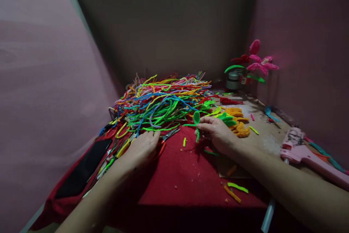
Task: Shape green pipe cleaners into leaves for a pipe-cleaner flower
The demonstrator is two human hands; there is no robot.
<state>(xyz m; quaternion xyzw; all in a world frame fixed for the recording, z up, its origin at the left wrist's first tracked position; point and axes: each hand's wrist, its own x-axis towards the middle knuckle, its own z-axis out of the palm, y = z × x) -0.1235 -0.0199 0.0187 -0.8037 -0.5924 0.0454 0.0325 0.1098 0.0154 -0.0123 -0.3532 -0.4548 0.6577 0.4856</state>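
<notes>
Red cloth (163, 193), pipe-cleaner heap (166, 104) beyond scissors (171, 135); left hand (145, 146), grip unclear; right hand (218, 133), grip around green leaf (196, 117)

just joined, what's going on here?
A person's right hand pinches a looped green piece above the red cloth. The left hand is beside the scissors, whose blades point toward the green piece; whether it grips them is hidden. A multicolored pile of fuzzy stems lies beyond the hands, and a pink glue gun rests at the right.

Text: none readable | labels, brands: none readable | numbers, signs: none readable
</notes>
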